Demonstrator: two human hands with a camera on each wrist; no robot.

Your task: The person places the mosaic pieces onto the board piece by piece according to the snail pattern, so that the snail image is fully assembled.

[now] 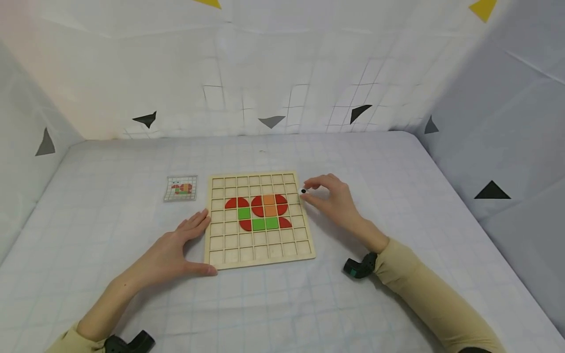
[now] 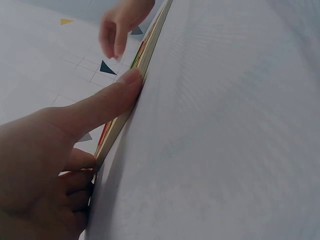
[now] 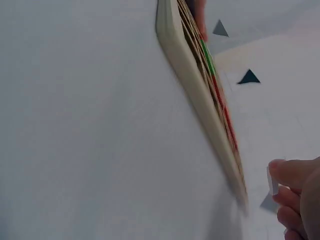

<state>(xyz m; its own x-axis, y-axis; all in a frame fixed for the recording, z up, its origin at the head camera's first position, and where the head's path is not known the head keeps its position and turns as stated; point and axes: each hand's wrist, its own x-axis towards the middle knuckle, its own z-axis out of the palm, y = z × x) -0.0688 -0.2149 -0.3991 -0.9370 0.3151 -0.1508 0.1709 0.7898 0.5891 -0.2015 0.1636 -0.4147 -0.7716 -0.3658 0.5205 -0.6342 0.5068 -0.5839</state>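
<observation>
A square wooden grid board lies flat on the table with red, green and orange tiles in several of its cells. At its left side is my left hand, fingers spread along the edge and thumb touching the near left corner. My right hand pinches a small white tile with a black dot between thumb and fingertips, just beyond the board's right edge. In the right wrist view the thin white tile is seen edge-on. The left wrist view shows the left thumb against the board's rim.
A small pattern card with a red, green and orange picture on a grid lies left of the board. White cloth covers the table and the walls around it. Dark wrist devices sit at both sleeves.
</observation>
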